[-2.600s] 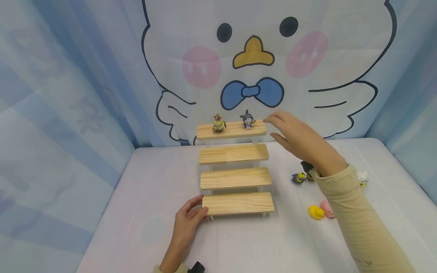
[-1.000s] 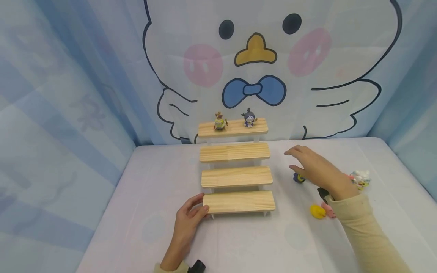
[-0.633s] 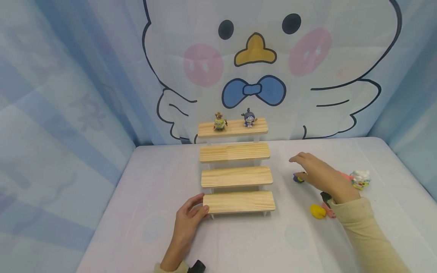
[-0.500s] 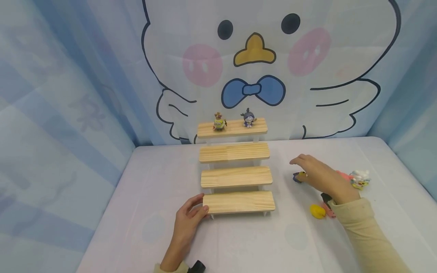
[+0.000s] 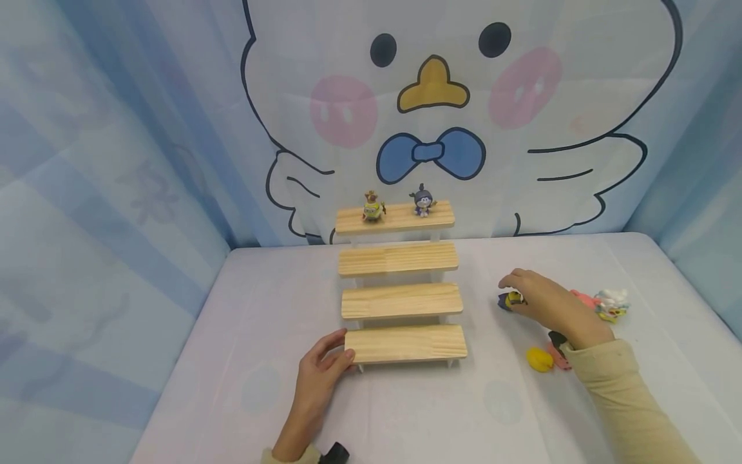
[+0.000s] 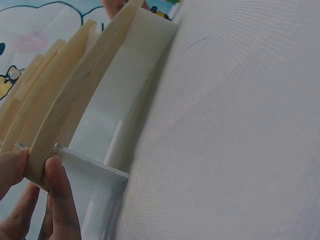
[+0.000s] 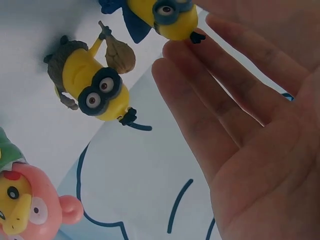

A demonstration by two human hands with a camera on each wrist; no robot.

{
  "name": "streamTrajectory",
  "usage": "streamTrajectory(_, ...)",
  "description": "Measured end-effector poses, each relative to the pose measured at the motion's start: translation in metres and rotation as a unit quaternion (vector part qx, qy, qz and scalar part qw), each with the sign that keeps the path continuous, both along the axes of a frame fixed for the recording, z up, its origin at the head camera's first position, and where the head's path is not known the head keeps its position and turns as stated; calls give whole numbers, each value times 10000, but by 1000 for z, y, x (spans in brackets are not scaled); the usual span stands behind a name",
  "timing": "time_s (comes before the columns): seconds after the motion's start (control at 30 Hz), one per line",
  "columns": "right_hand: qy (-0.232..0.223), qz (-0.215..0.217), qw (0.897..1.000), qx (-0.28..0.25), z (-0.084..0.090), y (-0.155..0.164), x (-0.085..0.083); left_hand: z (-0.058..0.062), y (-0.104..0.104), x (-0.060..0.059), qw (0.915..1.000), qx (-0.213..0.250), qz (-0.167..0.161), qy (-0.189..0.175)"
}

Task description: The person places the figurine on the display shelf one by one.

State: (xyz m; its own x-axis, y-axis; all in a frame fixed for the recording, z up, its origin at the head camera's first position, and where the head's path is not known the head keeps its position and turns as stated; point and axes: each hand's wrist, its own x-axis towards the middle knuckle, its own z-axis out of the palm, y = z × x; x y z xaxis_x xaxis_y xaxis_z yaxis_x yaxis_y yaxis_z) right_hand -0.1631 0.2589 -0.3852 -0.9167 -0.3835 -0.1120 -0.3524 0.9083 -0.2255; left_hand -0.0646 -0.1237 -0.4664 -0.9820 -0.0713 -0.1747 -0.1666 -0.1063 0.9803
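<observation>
My left hand (image 5: pixel 319 367) pinches the left end of the lowest board of a tiered wooden display stand (image 5: pixel 406 345); the left wrist view shows thumb and fingers on the board's end (image 6: pixel 37 170). My right hand (image 5: pixel 551 306) is at a small Minion figure in blue (image 5: pixel 511 300), right of the stand. In the right wrist view, its extended fingers (image 7: pixel 195 105) lie beside that figure's yellow head (image 7: pixel 175 20). A second Minion figure (image 7: pixel 82 82), with dark goggles and a brown sack, lies close by and is hidden by the hand in the head view.
On the top tier stand a crowned Minion figure (image 5: pixel 372 207) and a grey-haired figure (image 5: pixel 423 201). To the right lie a yellow toy (image 5: pixel 540 359), a pink toy (image 5: pixel 561 358) and a white-topped figure (image 5: pixel 612 303). A cartoon-printed curtain (image 5: pixel 429 77) hangs behind the table.
My right hand has moved from beside the top tier down and right to the blue Minion figure, its fingers lowering around it. My left hand keeps its pinch on the bottom board.
</observation>
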Motion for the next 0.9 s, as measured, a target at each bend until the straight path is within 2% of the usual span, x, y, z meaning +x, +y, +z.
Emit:
streamTrajectory(0.57,-129,-57,9999,26,-6,4,-2,0,0,0,10000,-1,-12,23)
streamTrajectory(0.9,36,91,9999,24,-6,3,-2,-1,0,0,10000,10,-21,71)
